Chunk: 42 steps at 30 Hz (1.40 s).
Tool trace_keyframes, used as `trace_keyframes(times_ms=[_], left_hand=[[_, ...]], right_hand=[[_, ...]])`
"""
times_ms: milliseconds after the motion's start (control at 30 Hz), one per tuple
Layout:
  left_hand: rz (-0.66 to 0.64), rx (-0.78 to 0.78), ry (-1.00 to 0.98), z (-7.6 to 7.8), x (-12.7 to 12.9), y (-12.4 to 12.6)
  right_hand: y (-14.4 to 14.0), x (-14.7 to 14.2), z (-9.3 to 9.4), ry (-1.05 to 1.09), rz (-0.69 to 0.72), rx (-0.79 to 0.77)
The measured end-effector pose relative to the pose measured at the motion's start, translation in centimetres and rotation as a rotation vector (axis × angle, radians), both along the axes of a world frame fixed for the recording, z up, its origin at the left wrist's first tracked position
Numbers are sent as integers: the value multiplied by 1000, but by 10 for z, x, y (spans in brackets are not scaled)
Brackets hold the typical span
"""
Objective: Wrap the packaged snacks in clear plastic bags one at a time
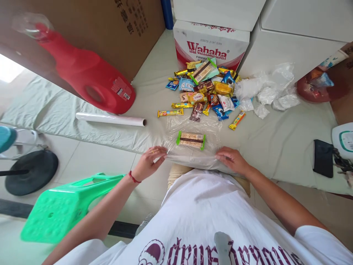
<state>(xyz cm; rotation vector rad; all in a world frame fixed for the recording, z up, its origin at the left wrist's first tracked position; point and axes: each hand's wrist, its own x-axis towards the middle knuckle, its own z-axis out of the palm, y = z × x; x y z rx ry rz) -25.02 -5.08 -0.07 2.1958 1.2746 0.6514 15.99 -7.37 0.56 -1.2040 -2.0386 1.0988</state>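
Observation:
A sheet of clear plastic wrap lies flat on the pale cloth-covered surface in front of me. A snack bar with green ends rests on the middle of the sheet. My left hand pinches the near left edge of the wrap. My right hand pinches the near right edge. Beyond the sheet sits a heap of colourful wrapped snacks.
A roll of cling film lies left of the sheet, beside a big red bottle. Crumpled plastic bags are at right, a Wahaha carton behind. A black phone lies far right. A green stool stands on the floor.

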Motion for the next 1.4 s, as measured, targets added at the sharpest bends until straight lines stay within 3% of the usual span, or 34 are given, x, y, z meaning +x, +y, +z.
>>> trace_keyframes(times_ms=[100, 200, 300, 400, 500, 600, 700, 800, 933, 1033, 1100, 1167, 1267, 1333, 1400], left_hand=[[80, -47, -6, 10, 6, 43], [144, -110, 82, 7, 18, 100], [234, -94, 138, -1, 30, 147], [439, 21, 179, 5, 31, 165], [606, 287, 143, 23, 22, 145], [693, 636, 63, 36, 19, 93], [451, 647, 66, 35, 38, 36], [261, 521, -3, 28, 73, 9], [411, 297, -55, 14, 107, 21], [552, 227, -118, 3, 106, 33], [578, 257, -184, 1, 95, 32], [474, 309, -219, 5, 81, 27], [147, 315, -155, 16, 64, 27], [-53, 270, -61, 22, 61, 38], [-167, 200, 55, 26, 61, 54]], right_hand=[[32, 0, 6, 8, -174, -175], [63, -1, 10, -308, -280, -244], [80, -5, 22, -748, -347, -168], [92, -12, 41, -889, -386, 53], [115, -30, 55, -807, -251, 277], [145, -57, 52, -754, -62, 339], [170, -81, 37, -806, -17, 307], [183, -92, 26, -819, -13, 278], [188, -91, 24, -710, 25, 256], [189, -87, 26, -565, 101, 269], [191, -86, 27, -464, 192, 269], [195, -86, 27, -414, 300, 248], [202, -89, 26, -423, 411, 215], [203, -89, 27, -389, 366, 225], [197, -85, 32, -296, 223, 253]])
